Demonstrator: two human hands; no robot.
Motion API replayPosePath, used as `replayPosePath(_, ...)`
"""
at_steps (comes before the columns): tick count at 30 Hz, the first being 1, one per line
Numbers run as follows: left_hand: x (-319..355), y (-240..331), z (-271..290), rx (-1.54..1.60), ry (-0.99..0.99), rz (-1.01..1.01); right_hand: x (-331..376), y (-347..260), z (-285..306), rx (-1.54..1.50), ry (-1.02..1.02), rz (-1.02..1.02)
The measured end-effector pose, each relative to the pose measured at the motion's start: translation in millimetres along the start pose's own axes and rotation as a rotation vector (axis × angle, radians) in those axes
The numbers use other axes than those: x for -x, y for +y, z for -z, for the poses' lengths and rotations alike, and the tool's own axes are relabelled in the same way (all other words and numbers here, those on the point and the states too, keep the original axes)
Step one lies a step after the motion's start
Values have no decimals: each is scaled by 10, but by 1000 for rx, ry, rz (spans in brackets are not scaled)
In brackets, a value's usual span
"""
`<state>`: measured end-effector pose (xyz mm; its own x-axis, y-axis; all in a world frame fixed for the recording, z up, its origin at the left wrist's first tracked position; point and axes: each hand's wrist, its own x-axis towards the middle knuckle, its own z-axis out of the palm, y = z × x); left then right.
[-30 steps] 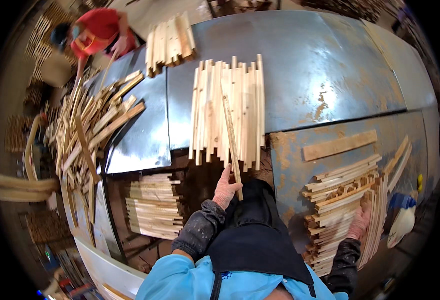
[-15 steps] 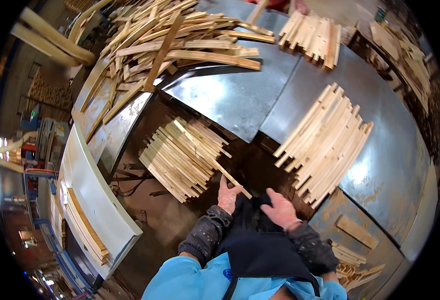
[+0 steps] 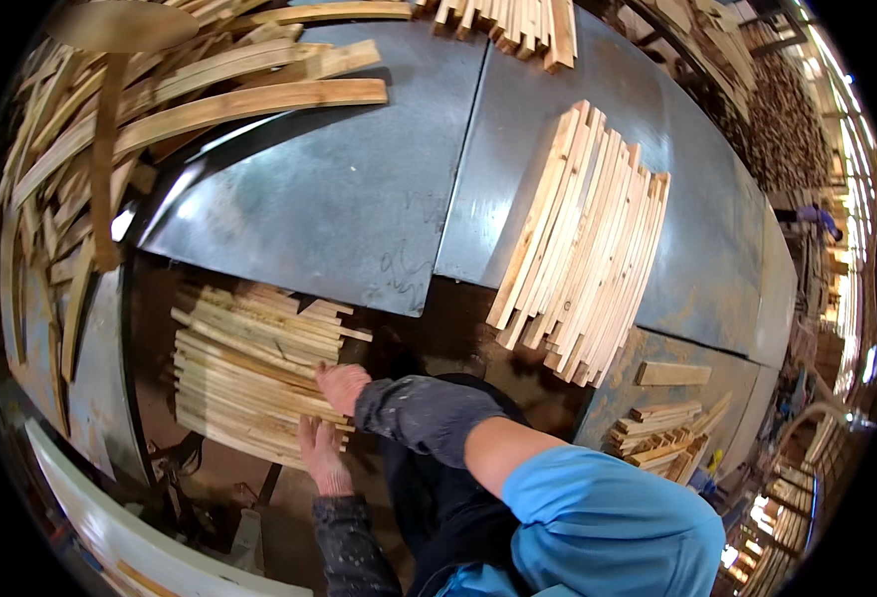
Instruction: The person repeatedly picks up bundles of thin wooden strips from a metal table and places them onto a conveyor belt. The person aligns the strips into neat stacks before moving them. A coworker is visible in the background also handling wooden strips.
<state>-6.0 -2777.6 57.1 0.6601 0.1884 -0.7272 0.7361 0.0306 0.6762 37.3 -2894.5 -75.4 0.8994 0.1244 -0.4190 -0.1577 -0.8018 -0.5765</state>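
A stack of pale wooden strips (image 3: 249, 388) lies low in the gap between the tables, its near ends toward me. My right hand (image 3: 344, 386) reaches across to those ends, its fingers closed around the end of a wooden strip (image 3: 224, 335) on top; the fingertips are partly hidden. Just below it, my left hand (image 3: 324, 460) rests against the strip ends with fingers stretched out, gripping nothing that I can see. Dark sleeve covers reach both wrists.
A second bundle of strips (image 3: 583, 249) lies on the metal table (image 3: 339, 199). Loose boards (image 3: 249, 99) are heaped at far left. Another bundle (image 3: 518, 25) sits at the far edge. Short offcuts (image 3: 662, 433) and a single board (image 3: 672, 374) lie at right. A pale curved panel (image 3: 110, 507) stands at lower left.
My view has swung to the right. The right hand has crossed from beside my lap to the stack. My left hand has let go of the slanting strip, which now lies along the stack.
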Motion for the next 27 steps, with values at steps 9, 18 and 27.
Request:
replayPosePath(9, 222, -197, 294, -186, 63, 88, -276, -21, -480, -193, -356, -85)
replayPosePath(18, 3, 673, -2136, -661, -704, -269, 663, 589, -17, -841, -199, -291)
replayPosePath(27, 581, 44, -3917, -1109, -836, -341, 1751, 1046, -517, -806, 200, -258)
